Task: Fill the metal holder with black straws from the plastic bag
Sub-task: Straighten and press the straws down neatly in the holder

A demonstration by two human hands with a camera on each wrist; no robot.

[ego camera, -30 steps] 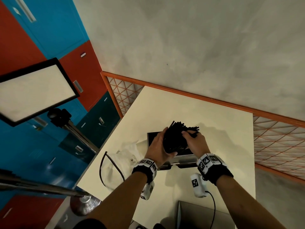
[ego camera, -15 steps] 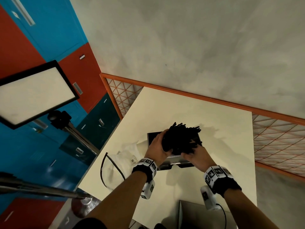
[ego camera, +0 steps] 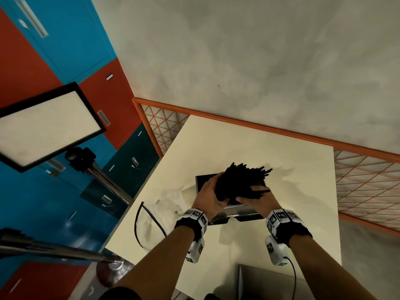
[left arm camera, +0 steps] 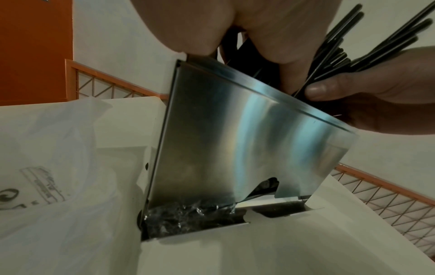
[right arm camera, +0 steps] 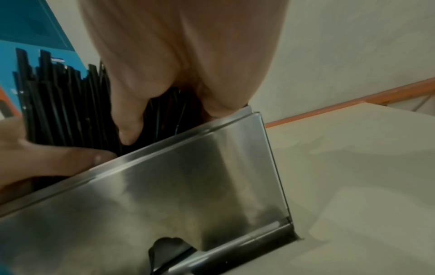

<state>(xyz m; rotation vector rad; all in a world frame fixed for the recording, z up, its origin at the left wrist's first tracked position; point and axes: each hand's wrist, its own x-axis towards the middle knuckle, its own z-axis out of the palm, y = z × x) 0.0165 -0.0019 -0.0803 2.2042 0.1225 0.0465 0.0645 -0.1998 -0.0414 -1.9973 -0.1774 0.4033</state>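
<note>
Metal holder [ego camera: 218, 180] stands open-topped on the cream table [ego camera: 249, 146], directly under both hands; its near rim runs just below the fingertips in both wrist views. Black straws [ego camera: 242, 180] sit as one thick bundle over the holder mouth, tilted, upper ends fanning away past the fingers toward the far right. Whether the lower ends reach inside the holder cannot be told.

Room: bare tabletop lies beyond the fingers up to the table's far edge, and more bare top to the right of the right hand. Orange rail with mesh [ego camera: 365, 176] runs behind the far and right edges. To the left of the left hand the plastic bag [ego camera: 166, 204] lies crumpled against the holder's side, a black cord [ego camera: 138, 221] looping just past it near the table's left edge.

Left hand [ego camera: 208, 197]: fingers curled round the left side of the bundle, gripping it, thumb side toward the holder's near rim. Right hand [ego camera: 256, 199]: fingers curled under and around the right side of the bundle, gripping it; thumb [left arm camera: 317, 91] pressed on the straws just above the rim. In the right wrist view a fingertip [right arm camera: 128, 130] touches the straws right at the rim. Hands are close together, bundle between them.
</note>
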